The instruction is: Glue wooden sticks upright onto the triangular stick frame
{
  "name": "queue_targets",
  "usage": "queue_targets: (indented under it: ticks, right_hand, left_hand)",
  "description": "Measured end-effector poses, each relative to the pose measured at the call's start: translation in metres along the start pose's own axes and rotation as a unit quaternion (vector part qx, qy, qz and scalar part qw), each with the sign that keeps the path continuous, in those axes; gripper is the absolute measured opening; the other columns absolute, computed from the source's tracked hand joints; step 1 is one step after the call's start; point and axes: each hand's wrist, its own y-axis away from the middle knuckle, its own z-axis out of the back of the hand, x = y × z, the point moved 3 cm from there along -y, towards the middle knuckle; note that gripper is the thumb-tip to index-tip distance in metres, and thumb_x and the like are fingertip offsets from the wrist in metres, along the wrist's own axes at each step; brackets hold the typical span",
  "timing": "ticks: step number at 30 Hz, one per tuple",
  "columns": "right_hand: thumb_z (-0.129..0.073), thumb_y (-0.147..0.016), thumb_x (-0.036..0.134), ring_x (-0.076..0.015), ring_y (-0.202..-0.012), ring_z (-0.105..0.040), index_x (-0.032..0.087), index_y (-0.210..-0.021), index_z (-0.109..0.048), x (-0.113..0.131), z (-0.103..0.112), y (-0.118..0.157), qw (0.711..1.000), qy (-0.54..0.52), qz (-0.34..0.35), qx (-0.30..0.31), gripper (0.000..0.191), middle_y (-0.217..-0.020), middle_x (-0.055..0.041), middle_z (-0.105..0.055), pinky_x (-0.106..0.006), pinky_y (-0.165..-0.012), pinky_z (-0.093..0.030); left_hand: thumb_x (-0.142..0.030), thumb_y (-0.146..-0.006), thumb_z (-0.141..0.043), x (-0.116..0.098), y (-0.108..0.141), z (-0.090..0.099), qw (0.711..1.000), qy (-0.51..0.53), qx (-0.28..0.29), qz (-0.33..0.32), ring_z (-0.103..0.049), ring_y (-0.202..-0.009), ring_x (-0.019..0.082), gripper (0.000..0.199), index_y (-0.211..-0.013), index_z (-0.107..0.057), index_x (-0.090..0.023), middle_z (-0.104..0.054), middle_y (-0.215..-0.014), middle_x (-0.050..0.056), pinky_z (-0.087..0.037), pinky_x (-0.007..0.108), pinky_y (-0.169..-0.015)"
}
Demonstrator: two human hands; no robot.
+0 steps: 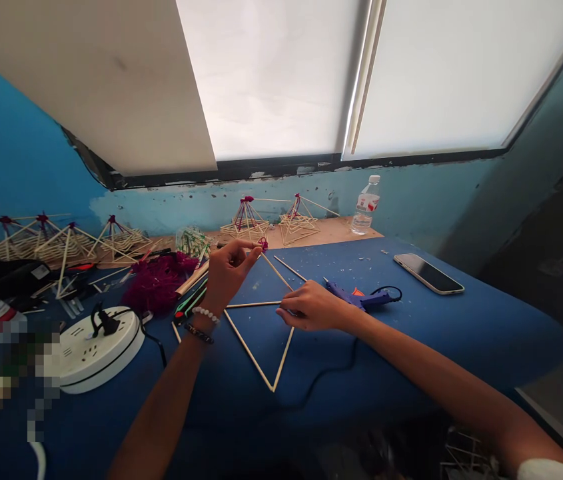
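Thin wooden sticks form a triangle (250, 351) on the blue table, its point toward me. Another wooden stick (276, 272) slants from the triangle's right corner up to a small purple yarn knot (263, 245). My left hand (231, 267), with two bead bracelets at the wrist, is closed in a pinch on that stick's upper end, beside the knot. My right hand (314, 307) is closed at the triangle's right corner, its fingertips on the sticks there; the exact joint is hidden. A loose stick (290, 268) lies behind my right hand. To its right rests a purple glue gun (361, 297).
A phone (428, 273) lies at the right, and a water bottle (365, 207) stands at the back. Several stick pyramids (246, 220) line the wall. Purple yarn (158, 283), a box cutter (188, 303) and a round white power strip (98, 350) are at left. A black cable crosses the table.
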Motion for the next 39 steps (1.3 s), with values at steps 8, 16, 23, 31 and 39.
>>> queue_targets:
  ticks: [8,16,23,31,39]
  right_hand:
    - [-0.047,-0.104,0.028,-0.0079,-0.048,-0.029,0.019,-0.061,-0.047,-0.0006,-0.0003,-0.0001,1.0,-0.005,-0.005,0.003,0.043,-0.054,0.0044,-0.047,-0.027,-0.054,-0.024]
    - [-0.047,-0.105,0.028,-0.0083,-0.047,-0.031,0.02,-0.061,-0.048,0.0001,0.0004,0.0003,1.0,-0.001,-0.009,0.005,0.044,-0.054,0.0033,-0.05,-0.027,-0.053,-0.023]
    - [-0.048,-0.104,0.026,-0.0083,-0.048,-0.03,0.02,-0.06,-0.047,-0.0018,-0.0003,0.0001,0.999,-0.001,-0.036,-0.014,0.044,-0.053,0.0035,-0.048,-0.028,-0.053,-0.022]
    - [-0.048,-0.105,0.028,-0.0083,-0.047,-0.035,0.019,-0.064,-0.057,-0.0025,-0.0006,0.0021,0.999,-0.001,-0.052,-0.003,0.043,-0.054,0.0026,-0.052,-0.027,-0.054,-0.026]
    - [-0.051,-0.104,0.028,-0.0079,-0.045,-0.049,0.019,-0.099,-0.075,-0.0068,0.0023,0.0051,0.993,0.001,-0.087,-0.077,0.026,-0.057,0.0031,-0.062,-0.022,-0.053,-0.035]
  left_hand:
    - [-0.044,-0.091,-0.073,-0.0005,-0.0001,-0.0012,1.0,0.001,0.003,0.0,-0.03,-0.047,0.007,0.026,-0.085,-0.071,-0.018,-0.036,-0.051,-0.009,-0.023,0.023,-0.046]
    - [-0.045,-0.092,-0.072,0.0002,0.0015,-0.0014,1.0,0.004,0.01,-0.002,-0.03,-0.048,0.008,0.028,-0.086,-0.071,-0.018,-0.038,-0.052,-0.008,-0.023,0.023,-0.047]
    - [-0.044,-0.093,-0.071,0.001,0.0034,-0.0013,1.0,0.006,0.013,-0.005,-0.031,-0.049,0.007,0.026,-0.087,-0.071,-0.018,-0.038,-0.053,-0.009,-0.024,0.023,-0.049]
    - [-0.047,-0.092,-0.072,0.0014,0.005,-0.0019,1.0,0.005,0.015,0.008,-0.034,-0.05,0.008,0.028,-0.087,-0.07,-0.019,-0.04,-0.053,-0.008,-0.026,0.023,-0.051]
    - [-0.044,-0.093,-0.071,0.0022,0.0054,-0.0021,1.0,0.004,0.021,0.01,-0.033,-0.051,0.008,0.025,-0.088,-0.072,-0.019,-0.04,-0.054,-0.008,-0.026,0.023,-0.051]
